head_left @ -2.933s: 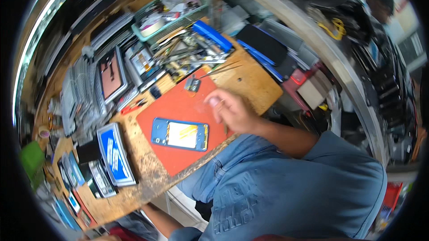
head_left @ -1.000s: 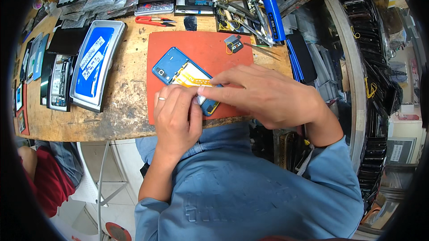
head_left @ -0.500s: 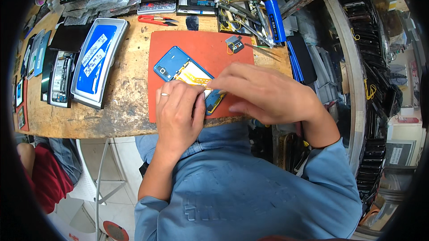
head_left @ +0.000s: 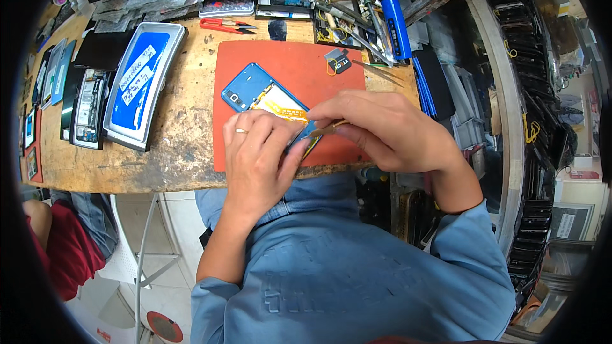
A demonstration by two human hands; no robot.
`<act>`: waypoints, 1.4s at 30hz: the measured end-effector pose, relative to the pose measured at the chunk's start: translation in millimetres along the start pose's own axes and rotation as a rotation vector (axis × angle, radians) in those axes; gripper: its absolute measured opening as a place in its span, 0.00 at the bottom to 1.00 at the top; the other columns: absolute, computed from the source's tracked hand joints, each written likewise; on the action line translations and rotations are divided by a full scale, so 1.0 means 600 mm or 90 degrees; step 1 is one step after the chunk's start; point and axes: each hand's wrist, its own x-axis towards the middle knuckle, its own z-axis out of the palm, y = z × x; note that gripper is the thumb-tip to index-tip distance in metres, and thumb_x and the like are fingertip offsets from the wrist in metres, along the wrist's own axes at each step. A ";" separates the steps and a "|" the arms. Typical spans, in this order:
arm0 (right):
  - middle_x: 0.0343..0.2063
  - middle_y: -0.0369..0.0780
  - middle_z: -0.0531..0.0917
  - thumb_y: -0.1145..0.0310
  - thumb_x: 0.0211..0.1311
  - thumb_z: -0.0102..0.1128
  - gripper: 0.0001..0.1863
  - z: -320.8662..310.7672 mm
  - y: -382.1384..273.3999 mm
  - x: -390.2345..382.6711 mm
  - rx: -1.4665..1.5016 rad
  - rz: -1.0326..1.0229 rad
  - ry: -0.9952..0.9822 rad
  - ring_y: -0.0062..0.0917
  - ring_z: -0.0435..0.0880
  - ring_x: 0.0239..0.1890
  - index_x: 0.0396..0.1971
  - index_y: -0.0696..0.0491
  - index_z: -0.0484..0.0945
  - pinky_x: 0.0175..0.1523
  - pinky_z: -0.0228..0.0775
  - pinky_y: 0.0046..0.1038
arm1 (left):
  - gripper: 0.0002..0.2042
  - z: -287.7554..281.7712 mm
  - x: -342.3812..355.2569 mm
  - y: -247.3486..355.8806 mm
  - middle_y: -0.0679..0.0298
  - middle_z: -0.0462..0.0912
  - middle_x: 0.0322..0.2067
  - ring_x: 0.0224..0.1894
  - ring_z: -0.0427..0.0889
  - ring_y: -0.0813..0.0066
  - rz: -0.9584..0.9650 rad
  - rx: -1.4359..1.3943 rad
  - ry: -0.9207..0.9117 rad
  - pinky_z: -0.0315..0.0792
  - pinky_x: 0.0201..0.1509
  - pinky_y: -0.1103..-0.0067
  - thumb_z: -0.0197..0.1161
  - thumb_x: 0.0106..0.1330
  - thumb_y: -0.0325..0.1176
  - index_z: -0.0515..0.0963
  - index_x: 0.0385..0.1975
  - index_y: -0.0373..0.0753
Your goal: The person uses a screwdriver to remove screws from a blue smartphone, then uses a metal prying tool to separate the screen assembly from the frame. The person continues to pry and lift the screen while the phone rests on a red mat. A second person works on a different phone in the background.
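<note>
An opened blue smartphone (head_left: 247, 82) lies slanted on the orange-red mat, its back partly off, showing a white battery area and an orange flex cable (head_left: 288, 112). My left hand (head_left: 254, 153), with a ring on it, lies over its lower left side. Its fingers and thumb close on the phone's lower part, hiding much of that end. My right hand (head_left: 392, 130) pinches a thin brownish-gold strip (head_left: 329, 129) between thumb and fingers, its tip against the phone's lower end. Whether that strip is a tool or a phone part I cannot make out.
The orange-red mat (head_left: 255, 52) covers the middle of the wooden bench (head_left: 172, 165). Red-handled scissors (head_left: 226, 26) lie behind it. Left stand a blue-lined tray (head_left: 137, 89) and another opened phone (head_left: 88, 111). Hand tools (head_left: 344, 15) and a blue cylinder (head_left: 396, 28) crowd the back right.
My right hand's fingers have drawn back slightly and now visibly pinch the brownish-gold strip. My left thumb has moved to the right along the phone's lower end.
</note>
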 end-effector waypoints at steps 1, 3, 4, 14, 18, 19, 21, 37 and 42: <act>0.44 0.47 0.88 0.82 0.68 0.63 0.15 0.005 0.000 0.000 0.007 -0.008 0.004 0.42 0.90 0.43 0.54 0.60 0.81 0.49 0.82 0.36 | 0.09 0.001 -0.003 -0.003 0.62 0.80 0.35 0.46 0.80 0.58 -0.005 0.010 -0.002 0.68 0.56 0.61 0.76 0.60 0.29 0.84 0.39 0.41; 0.43 0.47 0.88 0.82 0.68 0.62 0.15 0.014 0.002 -0.001 -0.025 -0.008 0.064 0.41 0.90 0.43 0.54 0.61 0.81 0.47 0.82 0.36 | 0.09 0.002 -0.009 -0.011 0.63 0.79 0.34 0.46 0.80 0.58 -0.014 0.030 -0.006 0.68 0.57 0.60 0.76 0.60 0.30 0.84 0.37 0.41; 0.42 0.47 0.88 0.82 0.68 0.62 0.15 0.016 0.003 0.002 -0.042 -0.013 0.095 0.41 0.90 0.43 0.54 0.61 0.81 0.47 0.82 0.35 | 0.08 0.003 -0.008 -0.011 0.63 0.79 0.34 0.46 0.80 0.59 -0.041 0.025 0.009 0.68 0.61 0.59 0.76 0.60 0.29 0.83 0.35 0.41; 0.42 0.48 0.85 0.83 0.66 0.58 0.18 0.042 0.014 0.003 -0.010 0.019 -0.006 0.44 0.87 0.42 0.55 0.61 0.78 0.46 0.79 0.40 | 0.07 0.011 -0.012 -0.004 0.65 0.80 0.38 0.55 0.80 0.58 -0.065 0.104 0.065 0.56 0.76 0.50 0.74 0.64 0.29 0.83 0.37 0.43; 0.42 0.48 0.84 0.83 0.65 0.58 0.19 0.040 0.011 0.003 -0.018 0.014 -0.011 0.45 0.86 0.42 0.56 0.61 0.78 0.47 0.79 0.42 | 0.06 0.012 -0.010 -0.001 0.65 0.80 0.39 0.54 0.80 0.59 -0.059 0.113 0.051 0.57 0.75 0.50 0.74 0.64 0.29 0.83 0.38 0.43; 0.42 0.48 0.84 0.83 0.66 0.58 0.19 0.038 0.012 0.005 -0.015 0.009 -0.006 0.46 0.85 0.42 0.56 0.61 0.78 0.46 0.78 0.42 | 0.06 0.012 -0.009 -0.001 0.65 0.80 0.39 0.54 0.80 0.59 -0.056 0.113 0.048 0.57 0.75 0.50 0.74 0.64 0.29 0.83 0.38 0.43; 0.40 0.48 0.83 0.83 0.66 0.59 0.19 0.038 0.016 0.007 -0.019 0.008 -0.023 0.45 0.86 0.41 0.56 0.60 0.78 0.45 0.79 0.42 | 0.07 0.013 -0.008 -0.002 0.65 0.80 0.39 0.54 0.80 0.59 -0.052 0.114 0.043 0.58 0.75 0.50 0.74 0.64 0.29 0.83 0.38 0.43; 0.38 0.43 0.82 0.75 0.60 0.64 0.14 0.014 -0.017 0.029 -0.056 -0.095 -0.196 0.42 0.85 0.48 0.46 0.54 0.77 0.49 0.75 0.42 | 0.07 0.013 -0.010 0.002 0.63 0.79 0.40 0.53 0.79 0.60 -0.038 0.138 0.027 0.61 0.73 0.52 0.72 0.64 0.28 0.83 0.39 0.41; 0.40 0.44 0.82 0.76 0.61 0.64 0.16 0.002 -0.020 0.017 -0.180 0.025 -0.170 0.44 0.82 0.45 0.50 0.54 0.78 0.54 0.71 0.42 | 0.06 0.017 -0.009 0.001 0.63 0.78 0.39 0.52 0.79 0.61 -0.033 0.142 0.044 0.62 0.72 0.53 0.72 0.64 0.29 0.83 0.39 0.42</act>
